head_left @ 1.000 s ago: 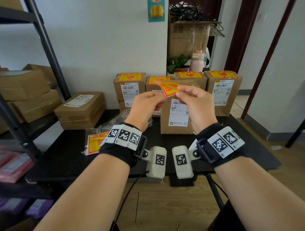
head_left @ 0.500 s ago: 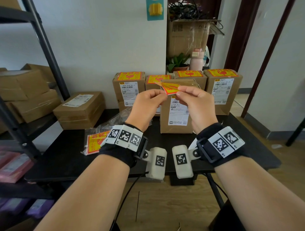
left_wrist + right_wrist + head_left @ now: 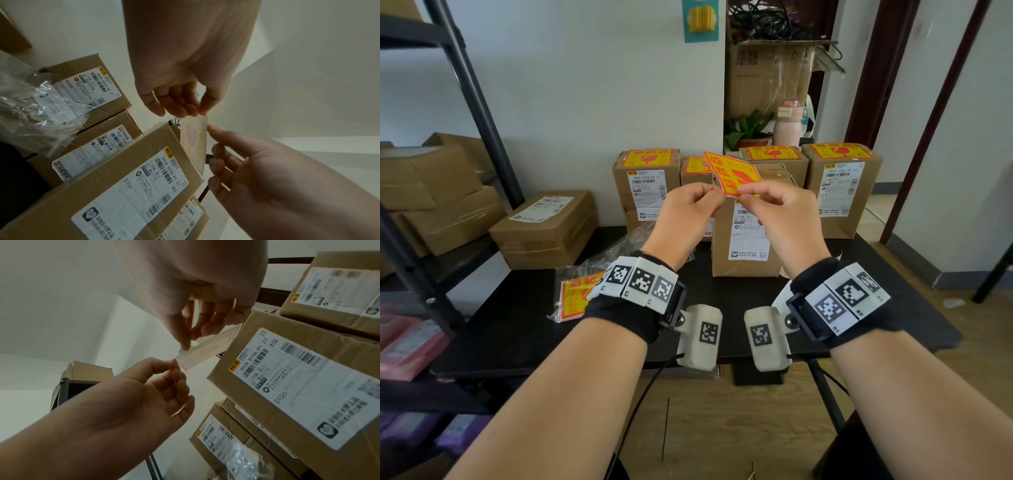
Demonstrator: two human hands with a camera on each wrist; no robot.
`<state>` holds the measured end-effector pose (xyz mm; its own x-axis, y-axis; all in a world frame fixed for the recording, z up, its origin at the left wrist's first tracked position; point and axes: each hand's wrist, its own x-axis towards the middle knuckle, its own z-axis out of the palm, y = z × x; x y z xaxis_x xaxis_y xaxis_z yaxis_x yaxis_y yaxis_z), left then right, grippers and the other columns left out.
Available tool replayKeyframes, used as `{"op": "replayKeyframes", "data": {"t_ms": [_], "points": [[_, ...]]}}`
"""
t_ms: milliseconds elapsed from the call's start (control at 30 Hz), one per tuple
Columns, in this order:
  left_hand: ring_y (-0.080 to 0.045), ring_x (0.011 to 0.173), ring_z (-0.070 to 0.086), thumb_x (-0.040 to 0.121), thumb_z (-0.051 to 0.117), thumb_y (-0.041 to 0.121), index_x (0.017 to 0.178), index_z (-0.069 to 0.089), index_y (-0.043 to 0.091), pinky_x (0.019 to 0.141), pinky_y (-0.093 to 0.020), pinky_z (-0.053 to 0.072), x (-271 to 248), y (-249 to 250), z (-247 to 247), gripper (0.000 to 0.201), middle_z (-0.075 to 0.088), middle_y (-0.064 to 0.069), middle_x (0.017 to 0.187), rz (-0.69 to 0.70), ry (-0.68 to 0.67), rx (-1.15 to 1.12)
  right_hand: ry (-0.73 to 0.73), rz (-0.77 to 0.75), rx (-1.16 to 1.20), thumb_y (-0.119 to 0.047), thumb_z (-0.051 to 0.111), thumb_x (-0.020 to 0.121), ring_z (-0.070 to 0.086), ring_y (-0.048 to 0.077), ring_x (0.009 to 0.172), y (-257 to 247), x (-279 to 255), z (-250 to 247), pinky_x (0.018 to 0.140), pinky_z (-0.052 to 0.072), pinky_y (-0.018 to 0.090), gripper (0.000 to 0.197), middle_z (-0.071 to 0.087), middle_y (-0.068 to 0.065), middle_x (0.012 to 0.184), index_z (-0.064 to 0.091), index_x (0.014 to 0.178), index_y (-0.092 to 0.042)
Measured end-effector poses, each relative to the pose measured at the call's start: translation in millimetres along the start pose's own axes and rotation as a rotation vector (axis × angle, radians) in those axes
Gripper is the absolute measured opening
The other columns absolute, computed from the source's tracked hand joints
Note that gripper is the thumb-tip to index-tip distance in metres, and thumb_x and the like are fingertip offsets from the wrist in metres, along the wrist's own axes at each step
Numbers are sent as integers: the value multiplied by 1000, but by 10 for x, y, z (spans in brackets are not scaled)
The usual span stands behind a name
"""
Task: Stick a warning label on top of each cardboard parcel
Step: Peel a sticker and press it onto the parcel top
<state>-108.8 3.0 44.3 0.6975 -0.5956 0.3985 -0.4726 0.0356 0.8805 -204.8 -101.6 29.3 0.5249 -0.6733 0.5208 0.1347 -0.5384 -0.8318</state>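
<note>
A thin, glossy red-and-yellow label is pinched at its lower edge by the left hand and the right hand. It is held above a plain brown cardboard parcel on the matte black worktop.

The warning label is yellow with red print and a red border. Brown cardboard parcels carry white barcode-printed shipping labels; the desk is black.

White wall, wood floor, blk metal shelving.
</note>
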Motion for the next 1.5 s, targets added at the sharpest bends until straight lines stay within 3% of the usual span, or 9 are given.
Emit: {"op": "replayKeyframes", "data": {"t_ms": [133, 300, 400, 567, 833, 1033, 1167, 1333, 1500], "points": [[-10, 68, 47, 94, 55, 20, 86, 70, 2, 66, -24, 40, 17, -18, -15, 24, 56, -2, 72, 23, -24, 61, -56, -96, -133, -21, 68, 89, 62, 12, 84, -19, 25, -28, 76, 52, 27, 12, 70, -3, 87, 76, 97, -23], [-1, 52, 40, 93, 56, 21, 76, 67, 13, 53, -15, 35, 56, -39, -15, 23, 51, 4, 64, 50, -41, 108, -89, -209, -261, -24, 69, 88, 56, 1, 78, -24, 31, -15, 67, 41, 12, 11, 66, -8, 89, 76, 96, -23], [3, 47, 40, 93, 58, 23, 72, 66, 16, 48, -9, 32, 73, -40, -14, 23, 52, 6, 62, 74, -48, 132, -79, -237, -250, -25, 71, 87, 55, 2, 76, -26, 30, -20, 66, 43, 13, 9, 67, -6, 87, 77, 93, -21], [0, 68, 51, 94, 60, 26, 90, 74, 16, 61, -10, 41, 68, -11, -37, 18, 62, 8, 76, 75, -89, 143, -96, -251, -245, -21, 71, 87, 58, 9, 78, -30, 45, -80, 72, 50, 27, 9, 69, -3, 86, 78, 93, -19], [8, 59, 48, 92, 61, 24, 92, 71, 13, 55, -5, 36, 78, 6, -29, 16, 58, 13, 72, 118, -110, 206, -152, -185, -183, -20, 72, 86, 58, -1, 75, -34, 52, -142, 68, 44, 11, 8, 71, -7, 85, 78, 92, -20], [7, 58, 47, 92, 60, 21, 91, 69, 12, 56, -3, 37, 64, -4, -40, 13, 57, 12, 71, 136, -155, 242, -170, -67, -85, -18, 70, 87, 65, 4, 84, -59, 6, -133, 79, 51, 18, 9, 72, -5, 86, 77, 92, -16], [5, 55, 42, 91, 56, 15, 83, 64, 5, 55, -8, 36, 17, 11, -48, 15, 55, 2, 71, 73, -133, 183, -101, -25, -8, -12, 65, 88, 62, 7, 81, -80, 11, -112, 75, 49, 19, 10, 69, 1, 82, 74, 85, -9], [-28, 100, 66, 92, 46, 3, 84, 57, 2, 92, -35, 54, 38, 92, -59, 14, 67, -21, 104, -261, -10, -334, -23, 87, 72, -14, 56, 92, 61, 16, 82, -94, 39, -94, 72, 48, 27, 17, 66, 13, 89, 64, 84, -1], [-26, 86, 73, 95, 44, 7, 93, 53, 5, 78, -35, 60, 4, 32, -58, 10, 69, -17, 102, -244, 46, -366, 91, 171, 162, -19, 52, 92, 67, 28, 95, -56, 27, -76, 85, 55, 43, 16, 67, 16, 99, 57, 78, -16]]}}
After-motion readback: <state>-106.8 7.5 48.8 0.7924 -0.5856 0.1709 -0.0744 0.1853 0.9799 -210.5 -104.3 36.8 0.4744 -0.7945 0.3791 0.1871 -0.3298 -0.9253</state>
